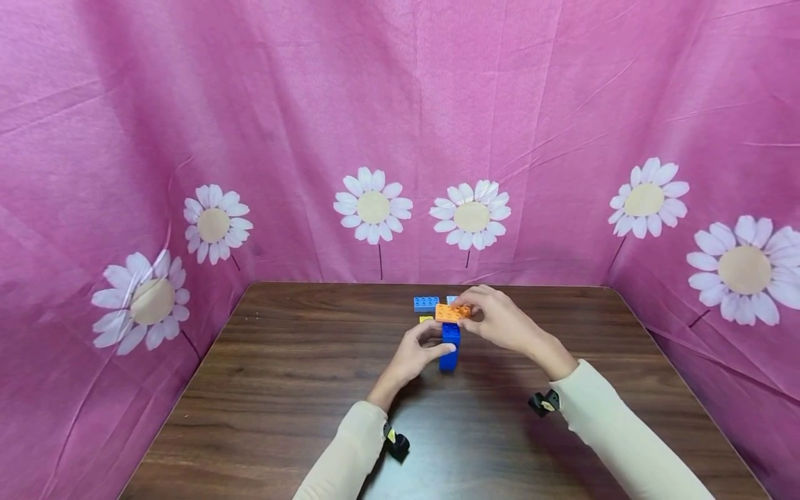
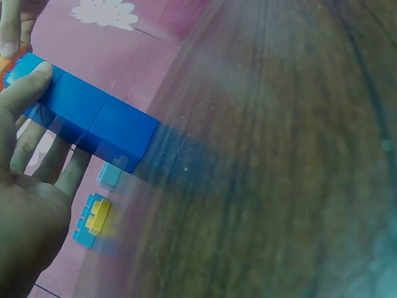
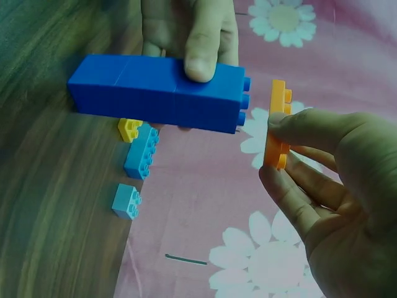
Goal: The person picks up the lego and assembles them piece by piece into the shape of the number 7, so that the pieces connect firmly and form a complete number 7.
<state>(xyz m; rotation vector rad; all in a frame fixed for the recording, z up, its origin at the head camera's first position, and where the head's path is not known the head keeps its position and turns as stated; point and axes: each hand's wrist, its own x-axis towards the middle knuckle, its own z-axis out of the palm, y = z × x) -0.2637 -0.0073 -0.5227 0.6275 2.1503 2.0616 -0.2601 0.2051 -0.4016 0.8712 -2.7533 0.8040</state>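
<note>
A tower of dark blue toy building bricks (image 1: pixel 448 361) stands upright on the table, seams between its stacked bricks showing in both wrist views. My left hand (image 1: pixel 407 355) grips its upper part, thumb on the near face and fingers behind. Just above the tower, my right hand (image 1: pixel 505 321) pinches a flat orange brick (image 3: pixel 276 93) between thumb and fingers. In the right wrist view, a small gap separates the orange brick from the studs on the tower's top (image 3: pixel 245 100). The right fingers partly cover the orange brick in the head view.
Behind the tower are a medium blue brick (image 1: pixel 426 303), a small yellow brick (image 3: pixel 129 129) and a light blue brick (image 3: pixel 126 201). The wooden table (image 1: pixel 300 389) meets a pink curtain with printed daisies (image 1: pixel 287 139) at its back and sides.
</note>
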